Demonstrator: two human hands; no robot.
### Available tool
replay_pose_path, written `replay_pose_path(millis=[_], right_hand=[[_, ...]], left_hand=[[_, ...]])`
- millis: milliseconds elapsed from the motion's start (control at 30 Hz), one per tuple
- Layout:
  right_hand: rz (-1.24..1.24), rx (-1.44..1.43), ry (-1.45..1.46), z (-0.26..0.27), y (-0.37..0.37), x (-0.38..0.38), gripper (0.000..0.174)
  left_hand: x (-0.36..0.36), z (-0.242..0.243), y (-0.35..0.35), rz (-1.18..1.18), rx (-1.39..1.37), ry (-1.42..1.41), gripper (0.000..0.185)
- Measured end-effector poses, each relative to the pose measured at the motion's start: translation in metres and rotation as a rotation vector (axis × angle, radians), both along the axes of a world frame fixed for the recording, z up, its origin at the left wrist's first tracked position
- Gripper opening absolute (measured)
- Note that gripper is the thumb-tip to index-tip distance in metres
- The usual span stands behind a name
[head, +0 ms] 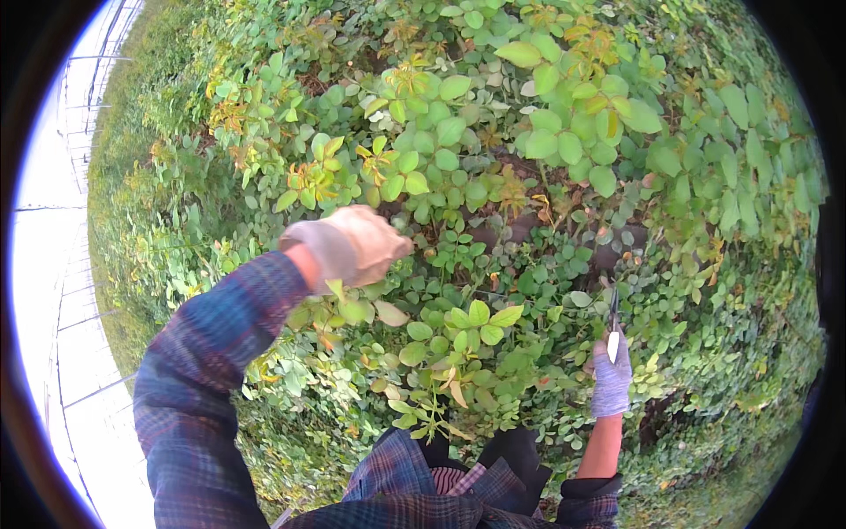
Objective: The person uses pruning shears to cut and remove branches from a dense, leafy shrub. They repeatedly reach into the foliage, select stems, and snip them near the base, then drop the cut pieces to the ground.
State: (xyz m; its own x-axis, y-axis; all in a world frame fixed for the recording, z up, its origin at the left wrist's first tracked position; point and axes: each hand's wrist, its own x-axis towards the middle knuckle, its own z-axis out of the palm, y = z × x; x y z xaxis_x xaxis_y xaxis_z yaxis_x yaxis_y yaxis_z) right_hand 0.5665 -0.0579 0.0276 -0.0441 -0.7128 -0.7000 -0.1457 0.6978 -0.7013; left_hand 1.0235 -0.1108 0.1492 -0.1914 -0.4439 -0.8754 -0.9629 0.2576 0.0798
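My left hand [360, 244], in a pale tan work glove with a grey cuff, is raised over the rose bushes [456, 251]. Its fingers are curled and blurred, and whether a stem is in them cannot be told. Just below that hand, a few broad leaves [390, 313] look soft and blurred. My right hand [612, 377] wears a grey knit glove and grips pruning shears [615, 330] with a white handle. The dark blades point away from me among the leaves; their tips lie close to thin stems. A leafy shoot [479, 322] stands between my two arms, near my body.
Dense rose foliage with reddish-yellow young shoots [310, 180] surrounds both hands. Taller shoots [575, 119] rise ahead on the right. A dark gap [608, 254] shows bare ground beyond the shears. A bright greenhouse-like roof frame [66, 264] lies at the left edge.
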Motion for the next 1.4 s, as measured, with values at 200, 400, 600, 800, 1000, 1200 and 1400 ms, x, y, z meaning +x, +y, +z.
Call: replay_pose_path(millis=[200, 400, 600, 800, 1000, 1200, 1400], right_hand=[[0.059, -0.024, 0.094, -0.016, 0.032, -0.002, 0.052], [0.059, 0.136, 0.114, -0.024, 0.048, -0.021, 0.052], [0.075, 0.018, 0.039, -0.022, 0.043, -0.004, 0.055], [0.018, 0.046, 0.030, -0.023, 0.043, -0.014, 0.057], [0.182, 0.073, 0.110, -0.016, 0.051, -0.012, 0.057], [0.056, 0.097, 0.070, -0.016, 0.064, -0.022, 0.057], [0.098, 0.151, 0.121, -0.033, 0.081, -0.043, 0.058]], left_hand=[[-0.054, -0.175, 0.047, -0.571, -0.071, 0.093, 0.062], [-0.071, -0.226, 0.100, -0.181, -0.145, 0.146, 0.058], [0.012, -0.282, 0.156, 1.155, -0.118, 1.291, 0.043], [-0.069, -0.214, 0.081, 0.894, -0.101, 0.896, 0.038], [-0.141, -0.193, 0.018, 0.172, -0.278, 0.263, 0.012], [-0.119, -0.223, 0.039, 0.329, -0.258, 0.064, 0.015], [-0.054, -0.240, 0.118, 0.385, -0.341, -0.023, 0.026]])
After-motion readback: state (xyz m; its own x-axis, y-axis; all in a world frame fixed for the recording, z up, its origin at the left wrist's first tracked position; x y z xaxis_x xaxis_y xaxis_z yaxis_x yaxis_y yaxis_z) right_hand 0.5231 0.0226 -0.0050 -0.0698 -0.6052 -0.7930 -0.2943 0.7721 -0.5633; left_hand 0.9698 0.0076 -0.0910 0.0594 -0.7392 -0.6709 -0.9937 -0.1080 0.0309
